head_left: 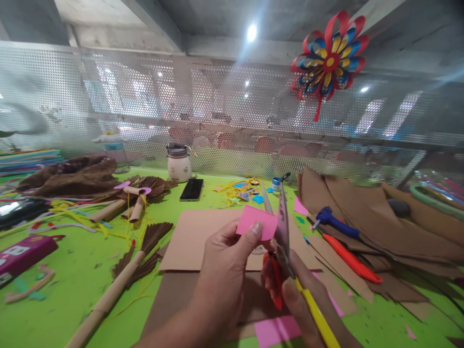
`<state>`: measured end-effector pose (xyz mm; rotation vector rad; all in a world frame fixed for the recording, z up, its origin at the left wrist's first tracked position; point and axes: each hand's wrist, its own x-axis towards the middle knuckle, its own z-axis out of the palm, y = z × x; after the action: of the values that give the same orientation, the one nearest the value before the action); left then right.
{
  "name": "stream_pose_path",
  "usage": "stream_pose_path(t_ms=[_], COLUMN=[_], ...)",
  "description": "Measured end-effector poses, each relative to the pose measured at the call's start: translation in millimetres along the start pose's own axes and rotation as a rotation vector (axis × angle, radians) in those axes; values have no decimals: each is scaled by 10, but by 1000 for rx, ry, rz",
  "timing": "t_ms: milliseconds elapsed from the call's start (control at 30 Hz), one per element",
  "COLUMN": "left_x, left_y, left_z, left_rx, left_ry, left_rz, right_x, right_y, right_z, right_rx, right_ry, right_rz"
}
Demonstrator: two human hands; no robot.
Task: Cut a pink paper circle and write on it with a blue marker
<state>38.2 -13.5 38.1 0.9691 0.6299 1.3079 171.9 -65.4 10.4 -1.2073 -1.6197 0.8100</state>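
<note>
Pink paper pinched beside parted scissor blades

The left hand point(228, 256) holds the pink paper point(259, 217) up above the tan sheet point(203, 237) that lies on the green worktop point(87, 261). Its fingers are clamped on the paper, the thumb flat on the near face. The right hand point(311, 280) has its fingers wrapped around the handles of the scissors point(283, 217), whose blades stand apart at the paper's right edge.

The paper looks thin, very light and matte, so it probably does not slip much, but it should bend, crease or tear readily. Whether it is one layer or folded, I cannot tell. A light pinch near the lower left seems the sound hold: it leaves the right side free and keeps the thumb away from the blades, though a loose corner may flop. The scissors look rigid and the heavier of the two, best taken by the handles.
</note>
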Motion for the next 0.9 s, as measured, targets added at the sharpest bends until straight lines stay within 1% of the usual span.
stream_pose_path(t_ms=[400,567,733,900], left_x=[-6,-2,5,0], left_y=[40,39,53,73], left_z=[13,3,6,16], left_rx=[4,6,-36,-36], left_ry=[-19,-7,2,-5], left_rz=[21,17,15,19], right_x=[5,-6,-14,-2], right_y=[-2,72,169,213], right_z=[-24,-1,44,80], right_rx=[-1,14,88,137], right_ry=[-11,-9,1,16], right_rz=[6,26,25,30])
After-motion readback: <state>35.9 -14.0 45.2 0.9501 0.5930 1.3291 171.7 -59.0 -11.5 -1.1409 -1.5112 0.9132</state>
